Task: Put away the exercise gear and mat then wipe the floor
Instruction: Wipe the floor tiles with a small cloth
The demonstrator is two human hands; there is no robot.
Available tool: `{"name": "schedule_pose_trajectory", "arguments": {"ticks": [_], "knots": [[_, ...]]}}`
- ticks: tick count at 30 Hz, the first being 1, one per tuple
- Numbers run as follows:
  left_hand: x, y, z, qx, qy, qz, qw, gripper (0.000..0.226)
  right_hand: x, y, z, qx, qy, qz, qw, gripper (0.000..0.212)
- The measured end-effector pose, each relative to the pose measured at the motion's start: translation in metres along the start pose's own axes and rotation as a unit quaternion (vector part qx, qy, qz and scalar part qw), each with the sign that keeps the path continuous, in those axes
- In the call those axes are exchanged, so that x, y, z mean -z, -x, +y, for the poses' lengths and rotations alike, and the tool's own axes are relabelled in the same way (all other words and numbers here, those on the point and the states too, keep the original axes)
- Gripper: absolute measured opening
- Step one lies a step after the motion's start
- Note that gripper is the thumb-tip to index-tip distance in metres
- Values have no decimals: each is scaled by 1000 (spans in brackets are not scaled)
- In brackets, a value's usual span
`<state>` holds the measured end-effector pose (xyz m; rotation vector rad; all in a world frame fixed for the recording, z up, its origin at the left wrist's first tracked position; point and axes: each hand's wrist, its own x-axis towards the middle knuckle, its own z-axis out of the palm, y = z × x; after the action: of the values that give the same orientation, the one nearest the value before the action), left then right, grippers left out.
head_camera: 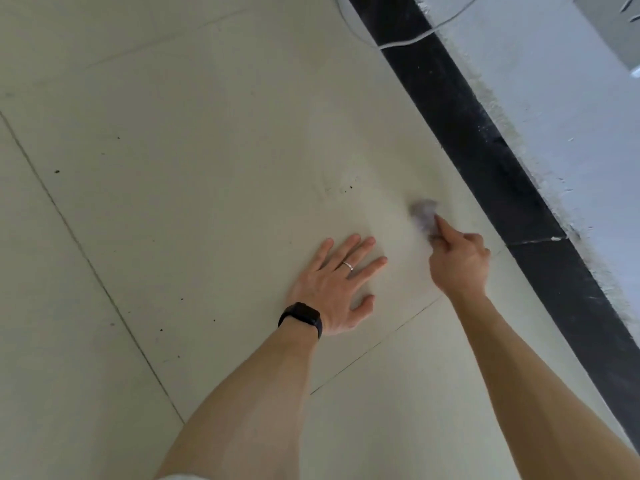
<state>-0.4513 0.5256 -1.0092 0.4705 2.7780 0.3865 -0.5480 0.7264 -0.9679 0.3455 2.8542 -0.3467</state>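
My right hand (459, 261) grips a small crumpled greyish wipe (424, 216) and holds it down on the pale tiled floor (173, 185), forefinger stretched along it. The wipe looks blurred. My left hand (337, 285) lies flat on the floor just left of it, fingers spread, with a ring and a black wristband. No exercise gear or mat is in view.
A black skirting strip (485, 161) runs diagonally along the right, with a rough pale wall (571, 116) beyond it. A white cable (398, 43) crosses the strip at the top. Small dark specks (346, 188) dot the tiles ahead of my hands.
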Motion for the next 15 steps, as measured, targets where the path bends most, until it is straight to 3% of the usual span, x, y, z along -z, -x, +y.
{"name": "schedule_pose_trajectory", "arguments": {"ticks": [2, 4, 7, 10, 12, 15], "knots": [[2, 1, -1, 0, 20, 6, 1000, 72, -2, 15, -9, -57, 12, -37, 998, 49], [8, 6, 1, -7, 76, 29, 997, 67, -13, 46, -21, -36, 19, -39, 998, 51], [27, 28, -18, 24, 191, 140, 971, 49, -44, 96, -43, 56, -3, 4, 998, 51], [40, 55, -75, 111, 92, 222, 964, 48, -74, 165, -73, 209, -21, 4, 978, 57], [47, 80, -111, 193, 49, 182, 963, 53, -92, 221, -80, 357, 21, -40, 933, 65], [51, 100, -142, 199, 45, 32, 978, 62, -85, 214, -70, 523, 52, -69, 848, 69]]}}
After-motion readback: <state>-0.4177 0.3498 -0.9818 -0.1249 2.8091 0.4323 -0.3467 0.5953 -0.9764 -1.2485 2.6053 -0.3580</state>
